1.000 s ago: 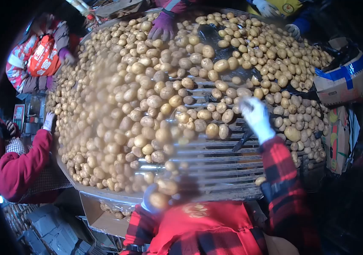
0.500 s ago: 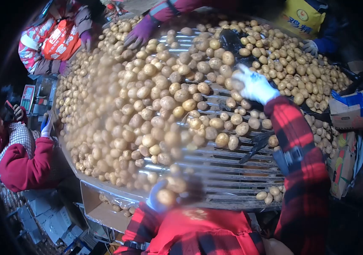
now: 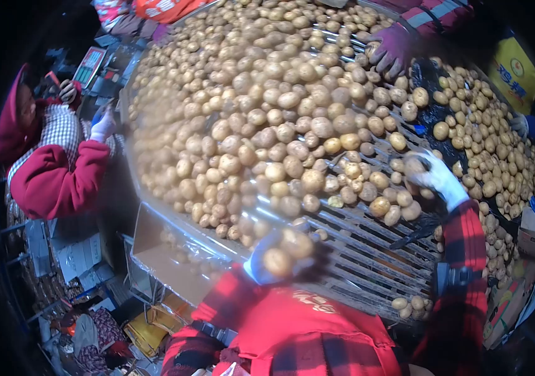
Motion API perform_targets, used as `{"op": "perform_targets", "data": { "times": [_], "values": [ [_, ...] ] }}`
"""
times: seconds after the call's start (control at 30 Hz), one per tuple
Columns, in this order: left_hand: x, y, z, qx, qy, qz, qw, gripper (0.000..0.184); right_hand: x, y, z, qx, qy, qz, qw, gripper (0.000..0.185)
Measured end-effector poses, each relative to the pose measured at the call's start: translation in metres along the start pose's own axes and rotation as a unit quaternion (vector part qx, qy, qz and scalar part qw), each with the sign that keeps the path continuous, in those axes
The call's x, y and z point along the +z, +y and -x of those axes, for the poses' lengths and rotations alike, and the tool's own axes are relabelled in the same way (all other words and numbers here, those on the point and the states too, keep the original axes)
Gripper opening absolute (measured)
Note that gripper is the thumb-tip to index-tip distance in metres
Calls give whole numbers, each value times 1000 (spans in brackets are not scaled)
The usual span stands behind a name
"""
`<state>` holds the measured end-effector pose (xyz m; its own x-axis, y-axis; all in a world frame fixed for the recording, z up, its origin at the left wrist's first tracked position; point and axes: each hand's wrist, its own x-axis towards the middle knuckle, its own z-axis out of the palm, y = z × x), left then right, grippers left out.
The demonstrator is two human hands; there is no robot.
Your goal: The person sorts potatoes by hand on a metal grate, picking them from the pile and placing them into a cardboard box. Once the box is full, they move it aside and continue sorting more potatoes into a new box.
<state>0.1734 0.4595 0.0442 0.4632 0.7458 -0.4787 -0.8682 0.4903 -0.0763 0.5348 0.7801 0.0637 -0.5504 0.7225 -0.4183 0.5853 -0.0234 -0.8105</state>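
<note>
My left hand [image 3: 258, 255], in a pale glove and blurred, is closed around potatoes [image 3: 277, 262] at the near edge of a slatted sorting table [image 3: 367, 257]. At least two show in its grip. My right hand [image 3: 441, 180], in a white glove, reaches over the slats with its fingers curled round a potato [image 3: 414, 168]. Several loose potatoes [image 3: 392, 203] lie on the slats just left of that hand. A large heap of potatoes [image 3: 267, 125] covers the left and far parts of the table.
A co-worker's purple-gloved hand [image 3: 394, 50] touches the heap at the far side. Another person in maroon [image 3: 61, 175] sits at the left. Black plastic [image 3: 433, 94] separates a second potato pile [image 3: 499, 138] at the right. An open cardboard box [image 3: 167, 250] stands below the table's left edge.
The view has shifted, so the table sits farther right. My right hand has drawn nearer from the far potatoes to those over the slats. My left hand still holds potatoes near the edge.
</note>
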Motion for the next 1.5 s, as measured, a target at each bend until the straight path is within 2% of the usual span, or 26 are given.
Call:
{"op": "perform_targets", "data": {
  "times": [0.03,0.1,0.17,0.23,0.3,0.37,0.43,0.47,0.57,0.63,0.67,0.7,0.77,0.87,0.9,0.97,1.07,1.17,1.23,1.27,1.3,1.33,1.4,1.43,1.47,1.5],
  "values": [
    [-7,-1,3,13,-4,-23,1000,72,7,-13,15,-18,17,4,1000,57],
    [5,-1,12,48,26,-17,998,71,30,-61,59,35,32,-222,974,59],
    [9,1,18,23,-40,36,998,69,52,-58,77,132,-94,-325,932,61],
    [-17,-9,27,57,-6,143,988,64,121,-116,112,88,-11,-375,923,47],
    [-36,-16,47,6,-98,53,994,60,164,-125,93,153,-215,-404,876,47],
    [-43,-25,64,-40,-79,7,996,54,213,-150,62,28,-416,-324,849,46],
    [-46,-34,82,5,-69,-34,997,55,286,-174,23,242,-637,-476,557,50],
    [-49,-35,90,37,-69,-59,995,55,307,-193,18,243,-639,-470,559,50],
    [-65,-31,118,108,-60,-102,987,56,352,-275,26,50,-611,-247,750,64],
    [-74,-36,133,123,-39,-54,990,57,412,-285,23,-95,-514,-242,818,46],
    [-81,-40,140,127,-40,-20,991,57,445,-260,18,-251,-345,-123,896,51],
    [-86,-45,145,134,-38,15,990,57,450,-268,21,-391,-158,8,907,56],
    [-98,-51,154,137,-52,93,985,58,411,-231,11,-520,-55,134,842,38],
    [-110,-48,160,142,-81,156,974,59,314,-205,-1,-375,96,328,862,46],
    [-111,-45,162,167,-15,71,983,61,284,-184,-1,-316,135,408,846,46],
    [-111,-39,161,191,54,-9,980,63,238,-130,-21,-349,131,550,747,42],
    [-104,-27,157,95,-63,13,993,65,232,-115,-39,-259,74,545,794,37],
    [-83,-25,160,102,-26,-171,980,63,259,-162,-10,-151,146,363,908,37],
    [-77,-28,167,90,-1,-167,982,62,313,-223,34,-84,-44,74,993,46],
    [-114,-37,161,115,0,-209,971,61,337,-251,45,-78,-128,30,988,52],
    [-133,-42,157,142,1,-249,958,59,371,-257,41,-163,-154,125,966,52],
    [-114,-28,157,143,-4,-253,957,59,392,-263,31,-265,-215,54,938,55],
    [-80,-15,169,189,24,-643,742,55,404,-257,23,-360,-268,-21,893,58],
    [-85,-16,171,187,21,-646,740,55,401,-250,12,-356,-136,76,921,50],
    [-96,-23,172,155,-1,-305,940,56,395,-242,1,-341,-2,173,924,41],
    [-110,-31,172,97,-21,87,991,58,384,-236,-7,-315,130,265,902,33]
  ]
}}
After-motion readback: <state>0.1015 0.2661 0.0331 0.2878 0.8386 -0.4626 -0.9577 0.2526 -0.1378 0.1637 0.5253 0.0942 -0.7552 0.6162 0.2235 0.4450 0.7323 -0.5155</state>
